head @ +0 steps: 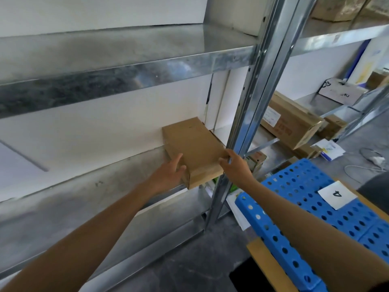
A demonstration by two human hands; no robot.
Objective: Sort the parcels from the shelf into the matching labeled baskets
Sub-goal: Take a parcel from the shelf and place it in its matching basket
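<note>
A plain brown cardboard parcel (194, 148) lies on the metal shelf (88, 186), its near end sticking out past the shelf's front edge. My left hand (168, 174) grips its near left corner, thumb on top. My right hand (236, 165) holds its near right corner, fingers curled at the edge beside the steel upright (248, 114). A blue perforated basket (305, 209) with a white label reading 4 (336, 194) sits at the lower right under my right forearm.
An upper shelf board (126, 66) overhangs the parcel. More cardboard boxes (290, 121) lie in the neighbouring bay on the right. Papers and cables (370, 159) lie on the grey floor. A brown box edge (265, 264) sits under the basket.
</note>
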